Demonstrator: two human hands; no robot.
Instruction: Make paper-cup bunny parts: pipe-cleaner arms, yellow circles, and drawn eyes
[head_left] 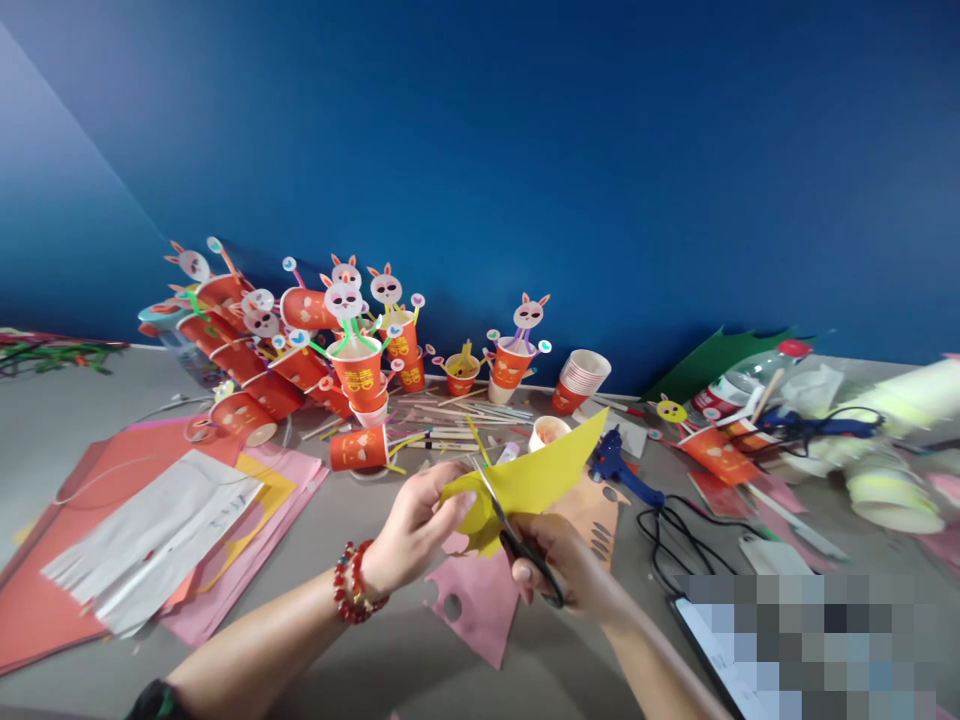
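- Our left hand [420, 520] pinches one edge of a yellow paper sheet [536, 475], thumb on top, a red bead bracelet [352, 585] at the wrist.
- Our right hand [559, 570] grips black-handled scissors [517, 535], fingers through the loops, the blades biting into the sheet's lower edge.
- The yellow sheet hangs above the desk [360, 660] between both hands: bright, flat, a sharp corner pointing up and right, its lower left part rounded.
- Beneath it lie a pink paper offcut [480, 605] with a round hole and a tan piece [592, 515] with slots.
- Just right rests a blue glue gun [619, 470], its black cord looping near.
- To the left, red, pink and white sheets [150, 540] overlap.
- Further back, red paper cups [360, 375] topped with rabbit faces crowd against the blue wall [525, 150].
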